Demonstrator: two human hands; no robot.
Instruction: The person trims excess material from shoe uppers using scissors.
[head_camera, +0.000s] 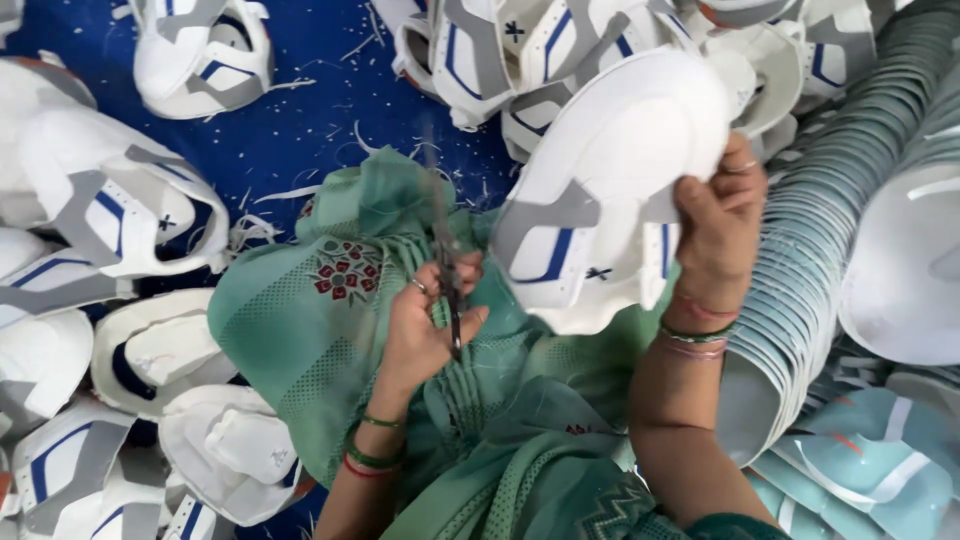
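Observation:
My right hand grips the edge of a white shoe upper with grey panels and blue stripes, holding it up over my lap. My left hand is closed around the handles of a pair of scissors. The blades point up and away, just left of the shoe upper and apart from it. Both wrists wear bangles. A green embroidered garment covers my lap under both hands.
Several similar white shoe uppers lie on a blue cloth to the left and along the top. A long curved stack of pale flat pieces stands at the right, with light blue pieces below it. Thread scraps litter the cloth.

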